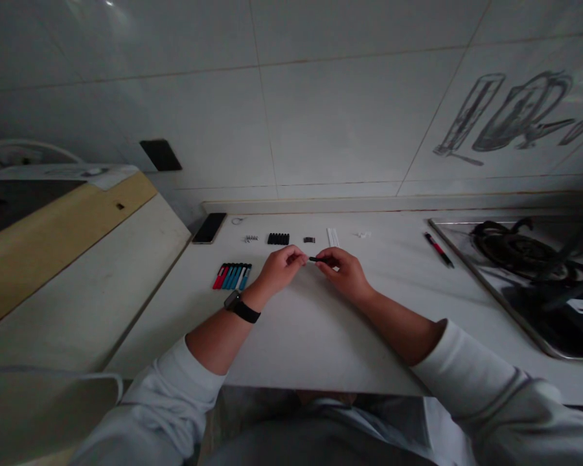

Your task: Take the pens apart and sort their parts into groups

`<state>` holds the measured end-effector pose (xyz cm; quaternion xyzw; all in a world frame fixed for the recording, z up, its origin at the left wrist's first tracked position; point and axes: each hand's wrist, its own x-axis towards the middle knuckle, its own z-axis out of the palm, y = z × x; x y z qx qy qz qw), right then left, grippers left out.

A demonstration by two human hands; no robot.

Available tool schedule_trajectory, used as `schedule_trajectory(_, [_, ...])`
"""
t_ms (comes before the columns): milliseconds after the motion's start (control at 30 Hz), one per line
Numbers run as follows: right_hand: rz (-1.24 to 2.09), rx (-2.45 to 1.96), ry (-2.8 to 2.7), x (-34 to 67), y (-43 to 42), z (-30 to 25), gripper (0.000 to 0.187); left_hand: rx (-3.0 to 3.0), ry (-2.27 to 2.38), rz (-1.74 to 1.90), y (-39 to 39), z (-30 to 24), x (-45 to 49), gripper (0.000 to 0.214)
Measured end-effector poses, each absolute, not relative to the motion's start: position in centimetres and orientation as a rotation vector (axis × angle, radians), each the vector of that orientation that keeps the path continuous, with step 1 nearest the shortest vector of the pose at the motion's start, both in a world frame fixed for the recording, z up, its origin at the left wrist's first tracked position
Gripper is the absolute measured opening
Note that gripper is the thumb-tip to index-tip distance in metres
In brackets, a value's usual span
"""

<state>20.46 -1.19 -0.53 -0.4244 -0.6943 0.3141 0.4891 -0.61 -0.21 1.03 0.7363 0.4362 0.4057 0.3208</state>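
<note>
My left hand (284,266) and my right hand (342,268) meet above the white counter, fingertips pinched close together. Between them lies a short black pen part (315,259), with my right thumb and fingers closed on its right end. At its left end my left fingertips are pinched on something too small to make out. Just beyond the hands are a row of black pen pieces (278,239), some small metal clips (309,240), thin white refills (333,237) and little springs (251,239). Red, blue and white pen barrels (232,276) lie side by side left of my left hand.
A phone (209,228) rests at the counter's back left, near a thin ring (237,221). Small white bits (363,235) lie at the back. To the right are a red and black pen (439,250) and a gas stove (515,252). A pale panel (102,272) rises at left.
</note>
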Motion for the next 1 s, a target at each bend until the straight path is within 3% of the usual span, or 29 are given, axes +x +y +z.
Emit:
schedule_trajectory(500, [0.564,-0.966,-1.845,20.70,-1.31,-0.11,0.014,1.941,1.119,0.885,-0.02,0.70,-0.64,0.040])
schedule_trajectory(733, [0.581,-1.006,-1.790,20.69,-1.09,-0.50,0.017,1.952,1.073,1.020,0.08,0.55,-0.54,0.014])
schedule_trajectory(1000, [0.659,-1.075,-1.802,20.68,-1.27,-0.43,0.024,1.979,1.144,1.111,0.00,0.74,-0.68,0.008])
